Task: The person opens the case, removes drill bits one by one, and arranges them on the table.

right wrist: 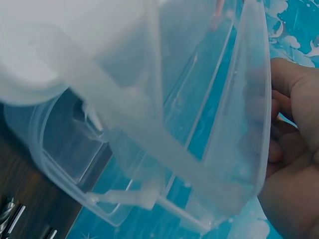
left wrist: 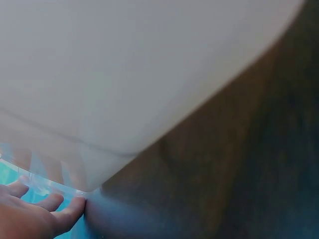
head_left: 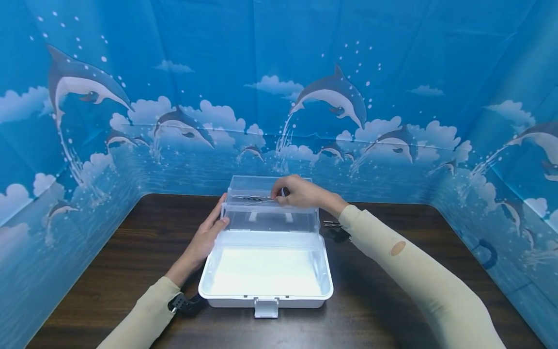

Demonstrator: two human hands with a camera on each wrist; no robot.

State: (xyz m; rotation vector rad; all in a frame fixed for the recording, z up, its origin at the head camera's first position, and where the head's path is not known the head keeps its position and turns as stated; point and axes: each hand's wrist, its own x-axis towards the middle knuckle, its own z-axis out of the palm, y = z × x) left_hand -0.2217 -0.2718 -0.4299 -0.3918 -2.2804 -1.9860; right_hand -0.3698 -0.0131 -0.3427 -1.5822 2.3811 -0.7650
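Note:
A white toolbox (head_left: 266, 303) stands unlatched, its clear lid and stepped clear trays (head_left: 270, 219) raised at the back. My left hand (head_left: 209, 236) rests against the left side of the trays, its fingers extended. In the left wrist view the fingertips (left wrist: 75, 204) touch the clear plastic edge. Over the upper tray, my right hand (head_left: 298, 191) pinches the end of a slim metal drill bit (head_left: 258, 198) that lies across the tray. From the right wrist, the curled fingers show behind the clear tray wall (right wrist: 261, 99), which hides what they grip.
More drill bits (head_left: 332, 224) lie on the dark wooden table (head_left: 144, 252) to the right of the box, beneath the right forearm. A dark object (head_left: 337, 235) sits close by them. A blue dolphin-printed curtain (head_left: 270, 111) surrounds the table behind and at both sides.

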